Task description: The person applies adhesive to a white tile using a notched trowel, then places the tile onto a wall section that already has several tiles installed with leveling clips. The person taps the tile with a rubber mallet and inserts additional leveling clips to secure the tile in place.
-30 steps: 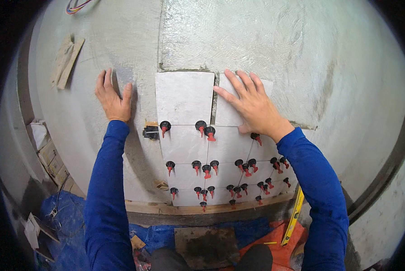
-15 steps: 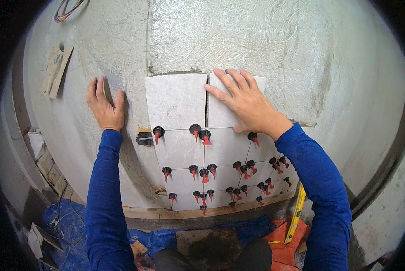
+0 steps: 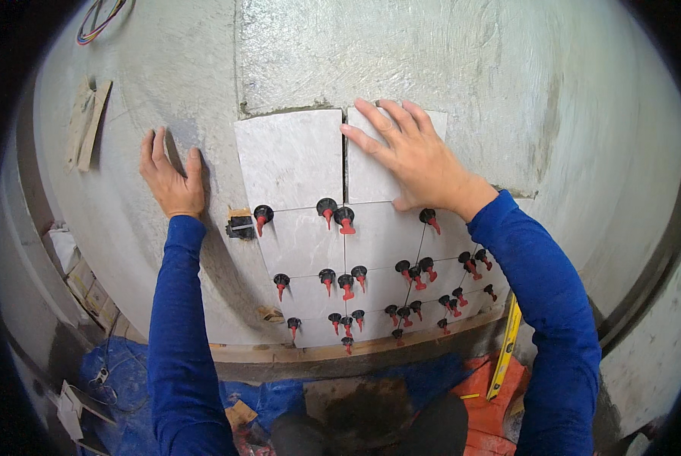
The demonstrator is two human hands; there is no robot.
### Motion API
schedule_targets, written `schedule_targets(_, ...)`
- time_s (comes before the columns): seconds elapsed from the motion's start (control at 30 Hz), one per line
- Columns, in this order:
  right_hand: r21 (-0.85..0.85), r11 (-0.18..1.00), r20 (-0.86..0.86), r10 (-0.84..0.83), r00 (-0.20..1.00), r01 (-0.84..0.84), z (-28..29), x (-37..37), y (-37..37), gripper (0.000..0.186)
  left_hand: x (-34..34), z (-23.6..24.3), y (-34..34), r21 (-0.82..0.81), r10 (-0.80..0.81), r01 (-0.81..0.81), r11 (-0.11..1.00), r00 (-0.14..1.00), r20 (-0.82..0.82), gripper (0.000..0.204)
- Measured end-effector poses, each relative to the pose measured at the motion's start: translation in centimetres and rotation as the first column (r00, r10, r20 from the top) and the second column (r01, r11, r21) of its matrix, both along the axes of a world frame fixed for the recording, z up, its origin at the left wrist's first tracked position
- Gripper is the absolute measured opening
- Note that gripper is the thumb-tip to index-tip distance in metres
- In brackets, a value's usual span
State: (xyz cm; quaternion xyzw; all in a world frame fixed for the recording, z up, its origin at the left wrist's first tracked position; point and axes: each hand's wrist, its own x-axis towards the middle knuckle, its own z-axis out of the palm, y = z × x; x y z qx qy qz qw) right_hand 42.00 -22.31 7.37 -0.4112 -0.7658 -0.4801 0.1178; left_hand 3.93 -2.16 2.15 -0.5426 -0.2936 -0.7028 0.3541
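My right hand (image 3: 420, 156) lies spread over a light grey wall tile (image 3: 365, 171) in the top row, fingertips near its upper edge and thumb at its lower edge. A dark gap parts this tile from the tile (image 3: 291, 159) on its left. Below, rows of grey tiles (image 3: 299, 235) carry black and red tile levelling clips (image 3: 346, 220) along their joints. My left hand (image 3: 172, 173) rests on the bare wall further left, fingers apart, holding nothing.
Wet-looking adhesive (image 3: 401, 53) covers the wall above the tiles. An electrical box (image 3: 240, 227) sits left of the tiles, and coloured wires (image 3: 97, 23) hang at upper left. A yellow spirit level (image 3: 505, 349) leans at lower right; a blue tarp (image 3: 272, 403) covers the floor.
The view has shifted slightly, so the tiles stand a little higher in it. My right hand stays on the same tile and my left hand on the wall.
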Motion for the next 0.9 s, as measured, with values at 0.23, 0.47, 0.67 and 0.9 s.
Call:
schedule_targets(0.23,0.022,1.000,0.034,-0.017,0.999,0.016,0.2,0.0,-0.1,0.148,0.0,0.0,0.2,0.010,-0.016,0.016,1.000,1.000,0.001,0.070)
schedule_targets(0.47,0.029,0.996,0.120,-0.084,0.989,0.081,1.1,-0.3,-0.5,0.152,-0.2,-0.1,0.3,0.020,-0.009,0.009,1.000,1.000,-0.001,0.070)
schedule_targets(0.67,0.034,0.987,0.310,-0.160,0.937,0.157,2.7,-0.4,-2.3,0.154,-0.1,-0.1,0.3,0.030,-0.028,0.028,0.999,1.000,0.006,0.070)
schedule_targets(0.9,0.098,0.980,0.588,-0.197,0.784,0.173,4.4,-0.3,-3.2,0.112,0.0,0.0,0.1,0.033,-0.029,0.029,0.999,0.999,0.013,0.069)
